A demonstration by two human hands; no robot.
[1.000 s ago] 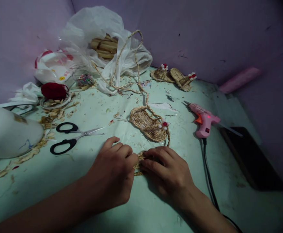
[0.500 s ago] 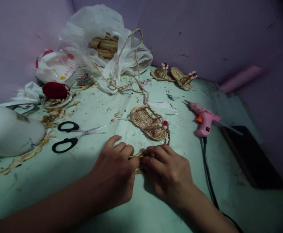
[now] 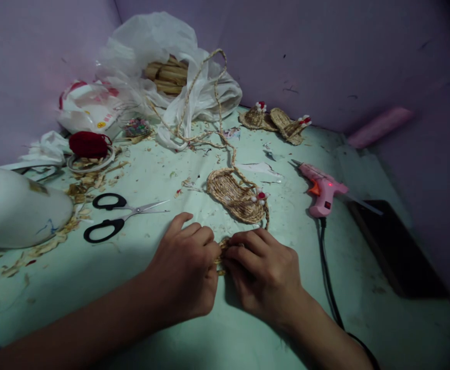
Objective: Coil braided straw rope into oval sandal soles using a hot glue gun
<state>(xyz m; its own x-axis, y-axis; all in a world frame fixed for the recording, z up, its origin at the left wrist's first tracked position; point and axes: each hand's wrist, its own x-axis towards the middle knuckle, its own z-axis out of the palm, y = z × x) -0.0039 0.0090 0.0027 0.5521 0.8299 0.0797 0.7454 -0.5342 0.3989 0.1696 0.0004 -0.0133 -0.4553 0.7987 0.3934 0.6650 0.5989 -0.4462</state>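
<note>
Between my two hands is a piece of braided straw cord (image 3: 222,252), mostly hidden by the fingers. My left hand (image 3: 188,264) is closed on its left end, with the index finger lifted. Fingertips of my right hand (image 3: 265,270) pinch the same piece from the right. Just beyond them lies a small woven straw slipper (image 3: 235,195) with a red and white bead flower on its strap. A long braid (image 3: 230,151) trails from the slipper's side toward the back, and its near end runs down to my right hand.
Black-handled scissors (image 3: 123,213) lie open at left, near a white bottle (image 3: 20,208) on its side. At right are a pink glue gun (image 3: 323,187) with its cord and a dark phone (image 3: 398,249). Two small slippers (image 3: 286,126), a plastic bag (image 3: 209,92) and red yarn (image 3: 89,144) are behind.
My left hand has edged slightly right, closer to my right hand, so less of the braid shows between them. The view has shifted a little; everything else stays put.
</note>
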